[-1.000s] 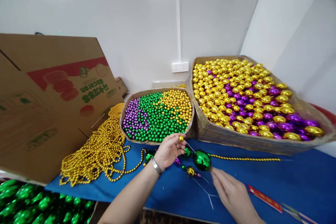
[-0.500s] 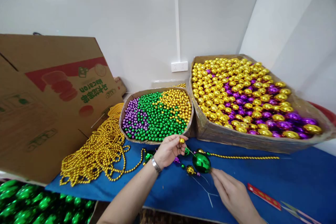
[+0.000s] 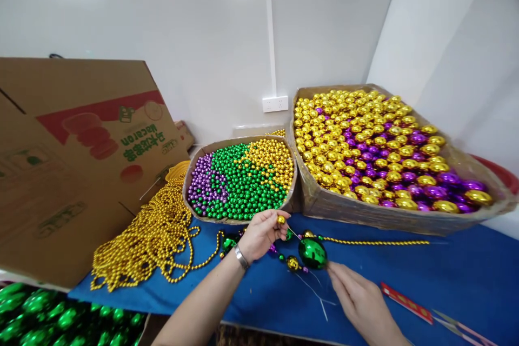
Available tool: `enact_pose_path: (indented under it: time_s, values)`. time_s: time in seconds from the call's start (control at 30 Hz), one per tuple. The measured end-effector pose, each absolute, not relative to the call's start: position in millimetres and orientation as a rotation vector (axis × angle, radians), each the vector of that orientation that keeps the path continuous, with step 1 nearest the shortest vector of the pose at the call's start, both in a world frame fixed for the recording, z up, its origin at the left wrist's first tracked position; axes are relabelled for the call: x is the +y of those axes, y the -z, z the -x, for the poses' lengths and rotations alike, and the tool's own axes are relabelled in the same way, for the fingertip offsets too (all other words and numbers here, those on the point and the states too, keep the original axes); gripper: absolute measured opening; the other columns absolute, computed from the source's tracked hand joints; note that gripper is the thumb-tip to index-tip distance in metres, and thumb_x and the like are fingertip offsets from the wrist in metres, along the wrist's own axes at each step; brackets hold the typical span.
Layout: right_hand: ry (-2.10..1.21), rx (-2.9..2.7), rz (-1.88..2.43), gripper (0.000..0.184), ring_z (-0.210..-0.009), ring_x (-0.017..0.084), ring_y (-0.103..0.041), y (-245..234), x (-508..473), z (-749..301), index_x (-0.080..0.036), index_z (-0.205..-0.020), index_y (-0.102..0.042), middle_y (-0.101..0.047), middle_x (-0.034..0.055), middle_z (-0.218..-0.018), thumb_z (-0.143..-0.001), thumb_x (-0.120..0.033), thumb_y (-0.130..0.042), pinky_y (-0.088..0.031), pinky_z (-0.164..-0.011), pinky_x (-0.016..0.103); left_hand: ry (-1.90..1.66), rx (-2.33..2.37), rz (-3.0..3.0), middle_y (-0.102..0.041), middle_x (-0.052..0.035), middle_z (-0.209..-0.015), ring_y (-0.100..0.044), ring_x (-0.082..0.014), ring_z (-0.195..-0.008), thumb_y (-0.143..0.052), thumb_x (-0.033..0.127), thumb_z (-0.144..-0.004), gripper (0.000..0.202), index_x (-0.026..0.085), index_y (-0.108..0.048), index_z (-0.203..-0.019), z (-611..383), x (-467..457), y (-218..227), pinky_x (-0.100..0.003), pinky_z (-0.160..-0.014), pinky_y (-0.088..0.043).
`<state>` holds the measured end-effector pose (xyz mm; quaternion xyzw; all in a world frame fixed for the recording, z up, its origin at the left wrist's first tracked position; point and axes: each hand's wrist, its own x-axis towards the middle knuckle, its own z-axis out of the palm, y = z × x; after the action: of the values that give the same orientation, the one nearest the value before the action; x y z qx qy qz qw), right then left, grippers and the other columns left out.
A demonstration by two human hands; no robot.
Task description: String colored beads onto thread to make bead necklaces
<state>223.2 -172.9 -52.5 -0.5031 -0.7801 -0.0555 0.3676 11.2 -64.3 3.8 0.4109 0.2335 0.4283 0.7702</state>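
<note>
My left hand [image 3: 259, 235] pinches a small gold bead [image 3: 280, 219] at the front rim of the round bead box [image 3: 239, 220]. A thin wire runs from that bead down to a large green oval bead [image 3: 312, 253]. My right hand [image 3: 359, 297] has its fingers closed just right of and below the green oval bead, at the thin wire [image 3: 314, 292]. Smaller green, purple and gold beads [image 3: 292, 263] lie strung beside the oval. A gold bead strand [image 3: 377, 242] stretches right from them on the blue cloth [image 3: 446, 270].
A big cardboard box of gold and purple oval beads [image 3: 377, 157] fills the back right. A heap of gold bead strands [image 3: 150, 238] lies left, beside a leaning carton [image 3: 77, 162]. Green oval beads [image 3: 48, 316] sit bottom left. A red strip [image 3: 407, 304] lies at right.
Both hands hold nearly the same places. The green oval bead has slipped a little lower, closer to my right fingers; the view has shifted slightly.
</note>
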Motion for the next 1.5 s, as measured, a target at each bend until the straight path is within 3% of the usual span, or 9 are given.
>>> enact_pose_path:
  time_s: [0.27,0.5,0.63,0.83,0.9,1.1,1.27,1.37,1.5]
  values:
    - [0.411,-1.992,1.386,0.036,-0.065,0.018,-0.068,66.4,-173.8,-228.3,-0.017,-0.096,-0.064,-0.07,0.0068,-0.073,-0.095,-0.023,-0.029,-0.053,-0.06,0.026,-0.956,0.646,-0.967,-0.059,-0.0056,-0.069,-0.054,-0.011,-0.062,-0.061,0.042,-0.08,0.035,0.01,-0.067,-0.094,-20.2,-67.9,-2.1,-0.023,-0.059,-0.043]
    - [-0.238,-1.814,1.531,0.024,-0.066,0.017,-0.069,90.7,-170.1,-221.3,-0.021,-0.102,-0.054,-0.07,0.0036,-0.076,-0.095,-0.027,-0.032,-0.051,-0.055,0.023,-0.925,0.827,-1.374,-0.06,-0.0044,-0.077,-0.053,-0.0111,-0.062,-0.061,0.042,-0.079,0.032,0.014,-0.07,-0.091,-44.5,-79.0,31.7,-0.023,-0.058,-0.044]
    - [-0.274,-1.789,1.579,0.026,-0.061,0.018,-0.068,110.1,-168.5,-231.2,-0.022,-0.09,-0.056,-0.069,0.0036,-0.074,-0.093,-0.028,-0.031,-0.05,-0.051,0.024,-0.976,0.912,-1.601,-0.062,-0.0073,-0.082,-0.057,-0.0165,-0.075,-0.062,0.04,-0.078,0.027,0.014,-0.071,-0.078,-55.7,-81.9,55.3,-0.027,-0.067,-0.045]
    - [-0.259,-1.753,1.553,0.03,-0.098,0.02,-0.064,81.6,-159.7,-239.1,-0.022,-0.116,-0.054,-0.065,0.0091,-0.109,-0.093,-0.031,-0.037,-0.052,-0.079,0.03,-0.869,0.845,-1.791,-0.065,-0.006,-0.075,-0.058,-0.0148,-0.067,-0.056,0.039,-0.083,0.027,0.015,-0.069,-0.083,-65.3,-80.5,15.8,-0.024,-0.061,-0.045]
    - [-0.345,-1.733,1.458,0.032,-0.102,0.019,-0.062,64.0,-153.8,-234.4,-0.022,-0.119,-0.053,-0.064,0.0089,-0.11,-0.093,-0.031,-0.037,-0.05,-0.085,0.03,-0.835,0.752,-1.784,-0.066,-0.006,-0.075,-0.059,-0.0147,-0.067,-0.056,0.039,-0.083,0.028,0.014,-0.068,-0.084,-73.6,-78.0,-10.3,-0.023,-0.061,-0.046]
    - [-0.582,-1.437,1.345,0.032,-0.06,0.015,-0.063,49.7,-141.8,-237.8,-0.02,-0.107,-0.062,-0.064,0.0017,-0.067,-0.094,-0.036,-0.037,-0.05,-0.058,0.021,-0.59,0.504,-1.878,-0.065,-0.0063,-0.074,-0.058,-0.013,-0.063,-0.054,0.041,-0.083,0.033,0.011,-0.066,-0.086,-112.8,-50.1,-72.5,-0.022,-0.057,-0.045]
    - [-0.715,-1.26,1.374,0.04,-0.051,0.013,-0.058,66.1,-138.2,-250.1,-0.017,-0.107,-0.063,-0.059,0.0,-0.058,-0.091,-0.046,-0.04,-0.046,-0.051,0.019,-0.518,0.431,-2.496,-0.065,-0.0082,-0.09,-0.059,-0.0172,-0.081,-0.039,0.032,-0.091,0.031,0.015,-0.063,-0.102,-189.0,15.6,-98.9,-0.029,-0.076,-0.046]
    - [-0.757,-1.196,1.374,0.043,-0.049,0.013,-0.057,78.8,-137.2,-249.5,-0.018,-0.106,-0.065,-0.058,0.0006,-0.058,-0.09,-0.05,-0.04,-0.045,-0.048,0.018,-0.048,0.6,-2.999,-0.06,-0.0145,-0.107,-0.053,-0.0255,-0.102,-0.05,0.017,-0.082,0.029,0.017,-0.061,-0.109,-245.4,59.8,-94.6,-0.038,-0.087,-0.042]
    - [-0.752,-1.155,1.38,0.05,-0.04,0.012,-0.051,106.1,-132.5,-249.4,-0.018,-0.098,-0.068,-0.056,0.0007,-0.053,-0.087,-0.058,-0.039,-0.042,-0.041,0.018,0.363,0.704,-3.038,-0.061,-0.0184,-0.101,-0.055,-0.0344,-0.097,-0.067,0.002,-0.058,0.034,0.016,-0.07,-0.089,-296.1,93.5,-72.3,-0.045,-0.077,-0.046]
